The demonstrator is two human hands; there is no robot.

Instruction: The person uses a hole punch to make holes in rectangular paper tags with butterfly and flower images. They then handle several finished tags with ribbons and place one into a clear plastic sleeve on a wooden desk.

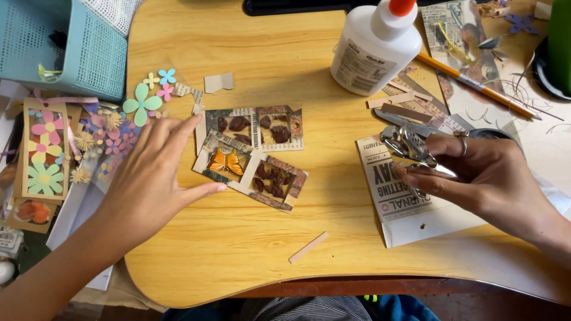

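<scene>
My left hand (148, 178) lies flat on the wooden table (238, 238), fingers spread, its fingertips touching the left edge of a collage card (253, 157). The card is made of printed paper panels with dark brown leaf shapes and an orange butterfly (225, 161). My right hand (482, 175), with a ring on one finger, grips a silver metal hole punch (410, 147) above a strip of newsprint paper (392, 184) at the right.
A white glue bottle with an orange cap (376, 44) stands at the back. A pencil (476, 86) lies behind the right hand. Paper flowers (143, 102) and a flower card (44, 151) sit at left, beside a pale blue basket (71, 47). A paper strip (308, 247) lies near the front edge.
</scene>
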